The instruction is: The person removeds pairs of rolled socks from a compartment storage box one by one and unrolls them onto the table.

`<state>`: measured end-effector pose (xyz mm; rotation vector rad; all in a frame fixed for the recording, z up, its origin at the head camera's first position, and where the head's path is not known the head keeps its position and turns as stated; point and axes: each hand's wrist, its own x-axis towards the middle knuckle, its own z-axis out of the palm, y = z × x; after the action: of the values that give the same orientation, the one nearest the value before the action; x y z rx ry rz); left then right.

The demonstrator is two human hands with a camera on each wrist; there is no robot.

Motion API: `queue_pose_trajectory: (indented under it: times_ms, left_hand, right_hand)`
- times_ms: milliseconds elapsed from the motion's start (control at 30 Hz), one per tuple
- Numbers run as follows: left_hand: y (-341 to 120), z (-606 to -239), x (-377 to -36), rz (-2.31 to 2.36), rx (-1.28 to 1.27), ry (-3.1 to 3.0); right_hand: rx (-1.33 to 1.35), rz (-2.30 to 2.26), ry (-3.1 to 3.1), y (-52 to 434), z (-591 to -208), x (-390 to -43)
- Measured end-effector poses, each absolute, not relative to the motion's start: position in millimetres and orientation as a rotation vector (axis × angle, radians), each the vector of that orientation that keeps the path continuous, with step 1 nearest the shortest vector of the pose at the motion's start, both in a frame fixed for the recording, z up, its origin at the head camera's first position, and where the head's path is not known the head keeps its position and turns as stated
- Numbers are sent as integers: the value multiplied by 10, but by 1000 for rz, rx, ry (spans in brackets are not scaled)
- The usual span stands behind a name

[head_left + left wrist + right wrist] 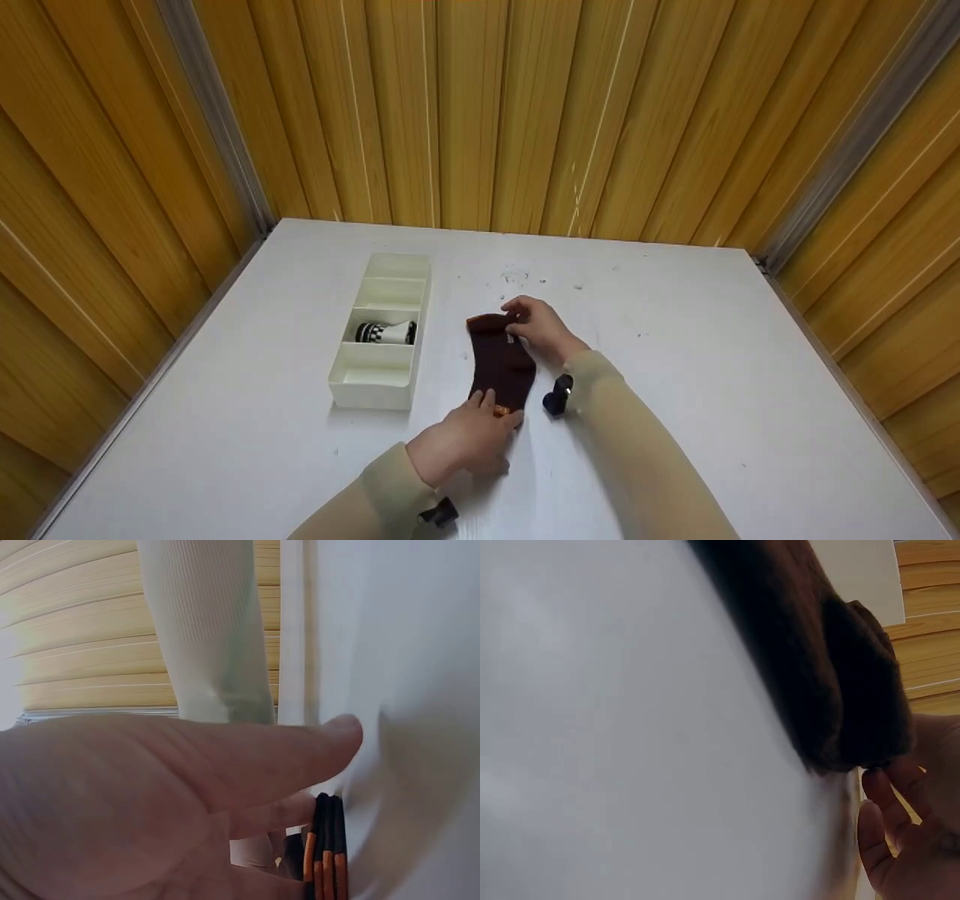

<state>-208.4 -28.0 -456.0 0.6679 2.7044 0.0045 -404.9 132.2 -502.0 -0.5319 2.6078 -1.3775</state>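
A dark brown sock [501, 360] with orange trim lies flat in the middle of the white table [690, 390]. My left hand [469, 439] pinches its near end, thumb on top. The left wrist view shows that orange-striped edge [326, 855] just past the thumb [300, 754]. My right hand [536, 326] holds the far end with curled fingers. In the right wrist view the sock [832, 690] bunches up beside the fingertips [881, 795].
A white divided organizer [375, 391] stands left of the sock, with a rolled black-and-white striped sock [384, 332] in one middle compartment. Wooden slat walls [480, 112] close in the table on three sides. Bare tabletop lies to the right.
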Motion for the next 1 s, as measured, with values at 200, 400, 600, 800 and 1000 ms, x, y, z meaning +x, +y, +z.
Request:
queue_pose_trajectory:
  times_ms: [200,400,600,800,1000]
  left_hand:
    - [-282,-4533,-2062,-2,680,2684]
    - [-281,-4523,-2054,2,683,2691]
    - [-285,-4519,-2051,-3,683,2693]
    - [-289,-4524,-2055,20,662,2688]
    - [-296,-4531,-2057,60,642,2679]
  right_hand:
    - [-422,-1320,2780,1307,-5044,-4076]
    - [-298,-1299,2880,1299,-5054,-4096]
    - [-437,-1348,2853,1266,-4982,-4071]
    - [-605,-1205,2782,1263,-4911,-4028]
    - [-619,-1106,2701,1306,-4924,-4024]
